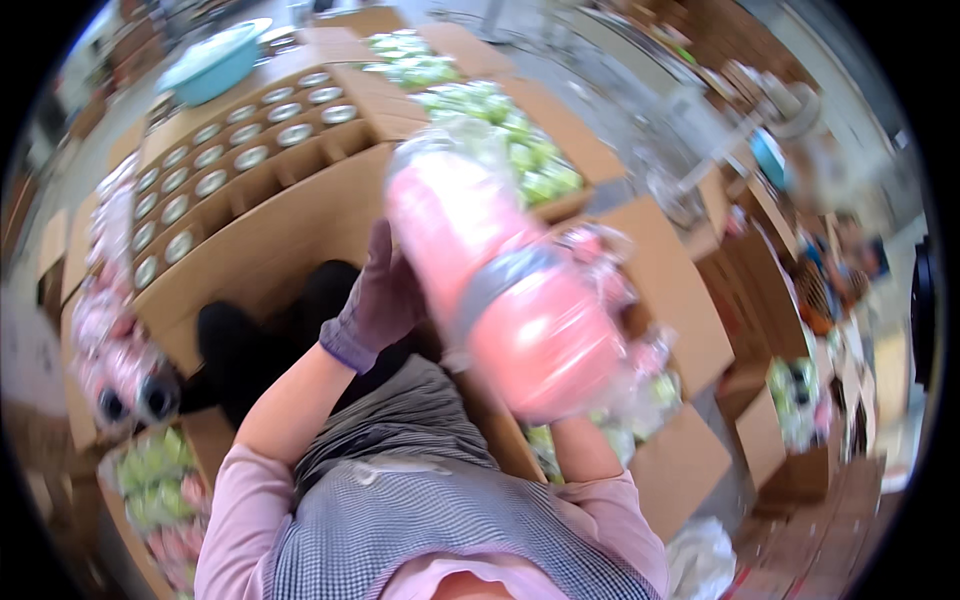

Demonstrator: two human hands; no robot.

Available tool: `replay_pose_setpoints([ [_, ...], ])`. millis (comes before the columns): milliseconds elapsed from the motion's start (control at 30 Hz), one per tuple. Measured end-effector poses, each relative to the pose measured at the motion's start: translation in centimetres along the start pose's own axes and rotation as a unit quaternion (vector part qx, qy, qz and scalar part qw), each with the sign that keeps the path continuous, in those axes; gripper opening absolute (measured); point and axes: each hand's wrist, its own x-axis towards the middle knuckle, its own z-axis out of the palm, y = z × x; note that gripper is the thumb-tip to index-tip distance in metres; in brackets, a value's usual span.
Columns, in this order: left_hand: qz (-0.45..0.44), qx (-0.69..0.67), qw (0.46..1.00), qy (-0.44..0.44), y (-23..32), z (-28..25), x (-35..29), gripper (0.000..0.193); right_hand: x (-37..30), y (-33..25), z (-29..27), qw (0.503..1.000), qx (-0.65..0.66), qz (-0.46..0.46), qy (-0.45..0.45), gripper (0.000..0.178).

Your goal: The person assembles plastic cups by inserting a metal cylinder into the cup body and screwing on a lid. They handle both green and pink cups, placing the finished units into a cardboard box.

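A large pink bottle [545, 330] in clear plastic wrap, with a dark grey band round it, is held up slantwise close in front of me, blurred by motion. My left hand [385, 295], in a pale purple knitted glove, is closed against its left side, thumb up; the other fingers go out of sight behind it. My right forearm runs up behind the bottle's lower end, which hides that hand and its fingers. Beyond the bottle stands an open cardboard carton [270, 225] with dividers, where rows of round silver-topped items [250, 157] fill the far cells and the nearer cells show bare.
Cartons of green plastic-wrapped items [545, 170] stand at the far side, others [155, 470] at lower left. Pink wrapped bottles [120, 350] lie along the left. Open carton flaps [670, 290] stick out on the right. A light blue basin [212, 65] sits at the far left.
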Motion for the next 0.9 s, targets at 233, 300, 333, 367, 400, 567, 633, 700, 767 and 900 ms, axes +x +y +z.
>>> replay_pose_setpoints([
  [233, 0.228, 0.325, 0.895, 0.201, 10.3, -7.3, -16.4, 0.061, 6.5, -11.6, 14.8, 0.87, 0.348, -0.272, -0.221, 0.039],
  [300, 0.169, 0.58, 0.724, 0.334, 8.2, -8.0, -20.4, 0.059, 8.9, -12.4, 14.9, 0.785, 0.454, -0.306, -0.29, 0.031],
  [333, 0.164, 0.66, 0.67, 0.299, 6.4, -7.7, -22.0, 0.065, 9.1, -11.7, 13.9, 0.82, 0.374, -0.225, -0.37, 0.028],
  [367, 0.159, 0.733, 0.61, 0.257, 4.7, -7.3, -23.0, 0.072, 9.9, -10.9, 12.8, 0.84, 0.279, -0.146, -0.442, 0.026],
  [400, 0.17, 0.754, 0.571, 0.277, 2.7, -6.2, -23.9, 0.077, 11.8, -11.0, 11.8, 0.893, 0.256, -0.123, -0.349, 0.023],
  [567, 0.066, 0.775, 0.6, 0.188, 2.9, -3.7, -29.3, 0.072, 17.6, -16.9, 9.8, 0.912, 0.326, 0.154, -0.198, 0.027],
  [633, -0.139, 0.752, 0.64, 0.072, 9.8, -2.3, -30.6, 0.049, 17.0, -18.9, 12.2, 0.898, 0.352, 0.009, -0.264, 0.039],
  [700, -0.095, 0.719, 0.654, 0.217, 14.9, -2.7, -29.1, 0.038, 17.2, -21.0, 15.2, 0.889, 0.34, -0.093, -0.292, 0.03],
  [767, 0.143, 0.666, 0.619, 0.39, 17.1, -3.2, -25.7, 0.036, 17.9, -20.5, 17.8, 0.808, 0.464, -0.041, -0.361, 0.027],
  [900, 0.234, 0.629, 0.733, 0.113, 17.4, -7.6, -17.6, 0.049, 19.1, -16.9, 22.4, 0.587, 0.698, 0.016, -0.41, 0.028],
])
